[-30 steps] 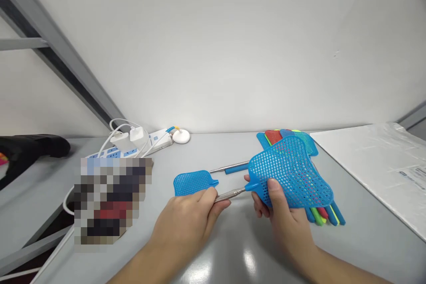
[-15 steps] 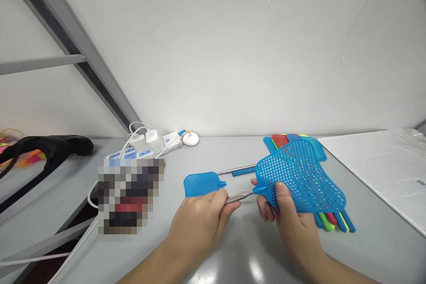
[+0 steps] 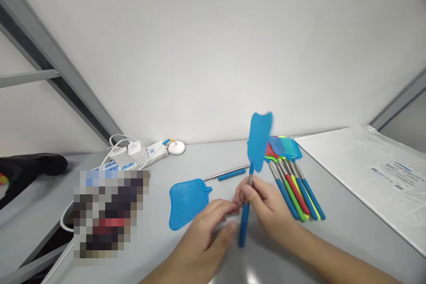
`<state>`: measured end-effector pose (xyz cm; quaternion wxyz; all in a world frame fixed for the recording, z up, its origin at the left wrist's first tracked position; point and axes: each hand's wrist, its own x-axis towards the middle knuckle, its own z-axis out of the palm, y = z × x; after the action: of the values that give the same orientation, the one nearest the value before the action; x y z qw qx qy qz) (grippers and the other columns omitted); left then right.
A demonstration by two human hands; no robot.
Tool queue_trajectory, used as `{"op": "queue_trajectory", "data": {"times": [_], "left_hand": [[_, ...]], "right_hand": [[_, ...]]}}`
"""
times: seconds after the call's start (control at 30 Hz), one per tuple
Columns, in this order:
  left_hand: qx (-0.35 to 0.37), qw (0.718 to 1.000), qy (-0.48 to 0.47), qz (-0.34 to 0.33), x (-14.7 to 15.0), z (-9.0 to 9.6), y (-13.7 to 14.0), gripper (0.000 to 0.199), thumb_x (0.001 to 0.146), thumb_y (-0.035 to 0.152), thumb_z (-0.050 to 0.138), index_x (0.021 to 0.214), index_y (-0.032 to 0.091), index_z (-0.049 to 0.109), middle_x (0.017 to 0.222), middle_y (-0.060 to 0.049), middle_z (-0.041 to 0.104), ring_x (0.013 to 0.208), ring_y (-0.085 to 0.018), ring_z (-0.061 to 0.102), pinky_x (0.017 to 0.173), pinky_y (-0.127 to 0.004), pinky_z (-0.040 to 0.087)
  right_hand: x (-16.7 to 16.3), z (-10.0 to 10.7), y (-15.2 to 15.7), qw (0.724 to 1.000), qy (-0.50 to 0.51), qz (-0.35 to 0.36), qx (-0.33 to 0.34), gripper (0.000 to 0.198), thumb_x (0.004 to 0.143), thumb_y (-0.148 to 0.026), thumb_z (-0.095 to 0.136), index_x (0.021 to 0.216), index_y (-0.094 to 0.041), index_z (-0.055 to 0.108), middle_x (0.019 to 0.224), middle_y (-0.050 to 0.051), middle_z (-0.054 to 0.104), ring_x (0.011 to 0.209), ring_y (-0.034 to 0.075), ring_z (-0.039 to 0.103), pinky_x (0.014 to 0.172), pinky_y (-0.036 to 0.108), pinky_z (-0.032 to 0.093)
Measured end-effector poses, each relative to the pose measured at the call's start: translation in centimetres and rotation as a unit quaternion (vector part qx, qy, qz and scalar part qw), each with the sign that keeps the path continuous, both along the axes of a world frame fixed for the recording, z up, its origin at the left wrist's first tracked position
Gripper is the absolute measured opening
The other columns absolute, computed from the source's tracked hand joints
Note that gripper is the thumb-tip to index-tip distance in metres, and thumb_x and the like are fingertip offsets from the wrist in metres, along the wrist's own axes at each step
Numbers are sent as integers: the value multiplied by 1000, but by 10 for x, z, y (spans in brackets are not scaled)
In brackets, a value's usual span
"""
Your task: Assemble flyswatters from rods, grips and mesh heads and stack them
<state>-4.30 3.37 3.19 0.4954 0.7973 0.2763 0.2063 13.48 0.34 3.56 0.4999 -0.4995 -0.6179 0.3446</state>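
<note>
My right hand [image 3: 266,199] is closed around the metal shaft of a blue fly swatter [image 3: 259,140]. The swatter stands nearly upright, its head turned almost edge-on and its blue grip pointing down. My left hand [image 3: 213,226] is beside the grip, thumb apart from the fingers, its fingertips close to those of my right hand; whether they touch is unclear. Left of the hands lies a loose blue swatter head [image 3: 188,202]. Behind it are a metal rod [image 3: 226,171] and a blue-gripped handle [image 3: 232,175]. Several assembled fly swatters [image 3: 294,188] in blue, green, red and yellow lie in a row at right.
A white plastic-wrapped panel [image 3: 359,173] lies on the right of the grey table [image 3: 153,217]. Back left are a power strip [image 3: 156,153] with white plugs and cables, and a round white device [image 3: 176,147]. A blurred-out item [image 3: 109,217] lies at left, near a black object [image 3: 43,164].
The swatter has swung from lying sideways to nearly upright. My right hand has moved from its head to the shaft, and my left hand has let go of the shaft. The view has shifted right.
</note>
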Motion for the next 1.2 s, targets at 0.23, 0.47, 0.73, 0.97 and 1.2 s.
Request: {"op": "queue_trajectory", "data": {"times": [0.23, 0.47, 0.73, 0.97, 1.2], "left_hand": [[231, 972, 28, 31, -18, 2, 29, 19, 98, 25, 43, 113, 25, 56, 109, -5, 61, 106, -21, 54, 91, -36, 45], [295, 951, 56, 71, -27, 0, 48, 17, 98, 24, 44, 110, 24, 57, 107, -6, 61, 104, -22, 54, 90, -38, 45], [313, 944, 82, 62, -24, 1, 48, 17, 97, 24, 45, 104, 24, 60, 103, -5, 65, 100, -21, 57, 84, -35, 48], [317, 943, 75, 75, -27, -2, 53, 16, 96, 24, 46, 105, 24, 59, 102, -3, 64, 100, -20, 57, 85, -32, 47], [321, 941, 74, 76, -28, -2, 54, 16, 96, 25, 46, 104, 24, 60, 101, -3, 64, 99, -20, 58, 83, -31, 48]], "right_hand": [[63, 37, 4, 946, -237, -219, 0, 44, 95, -52, 45, 63, -22, 47, 51, -5, 41, 49, 12, 39, 50, 27, 27], [129, 34, 11, 828, -448, -288, -177, 32, 95, -43, 42, 94, -22, 66, 72, 6, 68, 69, 24, 63, 58, 29, 35], [142, 12, 28, 805, -472, -295, -206, 34, 94, -32, 43, 120, -13, 56, 89, 13, 71, 84, 28, 67, 66, 31, 39], [143, 5, 31, 791, -494, -284, -225, 34, 95, -32, 41, 120, -13, 53, 80, 11, 68, 78, 28, 66, 62, 31, 36], [140, 4, 31, 781, -508, -283, -228, 30, 96, -31, 39, 113, -14, 56, 85, 13, 69, 81, 27, 66, 61, 31, 35]]}}
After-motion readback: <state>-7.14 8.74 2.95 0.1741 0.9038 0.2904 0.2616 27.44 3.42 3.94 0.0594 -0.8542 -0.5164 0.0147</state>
